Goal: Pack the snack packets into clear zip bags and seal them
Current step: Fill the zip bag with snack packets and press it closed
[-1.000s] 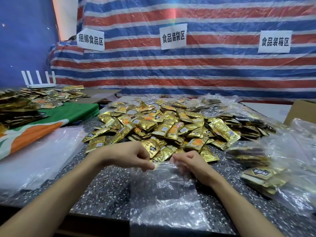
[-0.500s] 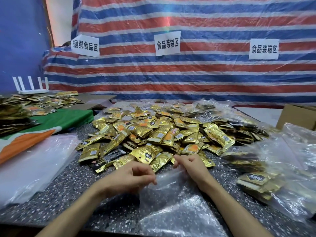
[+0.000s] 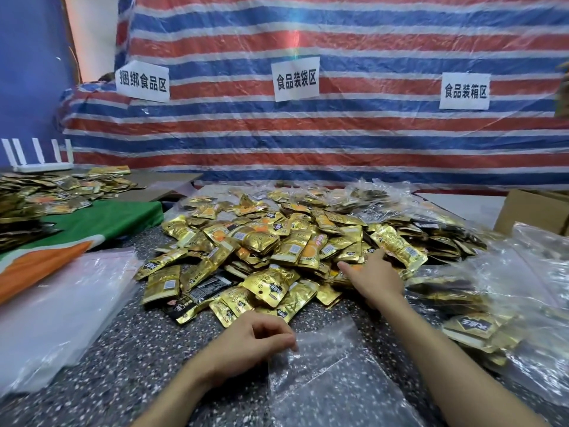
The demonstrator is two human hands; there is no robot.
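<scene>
A big heap of gold snack packets (image 3: 277, 238) covers the middle of the speckled table (image 3: 123, 359). A clear zip bag (image 3: 332, 374) lies flat at the near edge. My left hand (image 3: 252, 340) pinches the bag's upper left corner between thumb and fingers. My right hand (image 3: 374, 277) is stretched onto the near right side of the heap, fingers spread and resting on packets, with nothing clearly gripped in it.
Filled clear bags of packets (image 3: 480, 322) lie at the right, with a cardboard box (image 3: 532, 211) behind. A stack of empty clear bags (image 3: 58, 315) lies at the left, beside a green and orange cloth (image 3: 92, 229) with more packets.
My right hand let go of the bag's mouth and reached forward onto the packet heap. My left hand kept hold of the bag. The view tilted up.
</scene>
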